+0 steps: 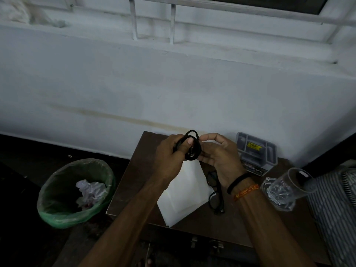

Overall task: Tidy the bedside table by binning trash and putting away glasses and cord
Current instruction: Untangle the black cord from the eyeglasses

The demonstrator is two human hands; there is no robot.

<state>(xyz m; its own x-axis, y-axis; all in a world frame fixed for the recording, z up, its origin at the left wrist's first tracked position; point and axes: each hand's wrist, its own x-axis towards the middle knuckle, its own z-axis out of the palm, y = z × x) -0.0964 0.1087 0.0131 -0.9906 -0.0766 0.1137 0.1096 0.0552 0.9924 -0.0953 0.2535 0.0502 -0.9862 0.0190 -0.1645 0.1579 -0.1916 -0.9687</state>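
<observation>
Brown bedside table (134, 180) against pale wall, left hand (169, 153) and right hand (217, 153) above it with fingers curled round coiled black cord (191, 146), glasses (214, 191) lying below beside white paper (183, 191), bin (75, 191) holding crumpled trash at left.

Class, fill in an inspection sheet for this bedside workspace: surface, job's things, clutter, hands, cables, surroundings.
Surface: brown bedside table, white paper sheet lying on it.
Job's things: black glasses on the table beside the paper; crumpled paper already in the green-lined bin.
Clutter: grey organiser tray; clear glass.
Hands: left hand grips the coiled black cord; right hand pinches its loop.
Cables: that cord only.
Surroundings: white wall, window grille, striped fabric at right.
</observation>
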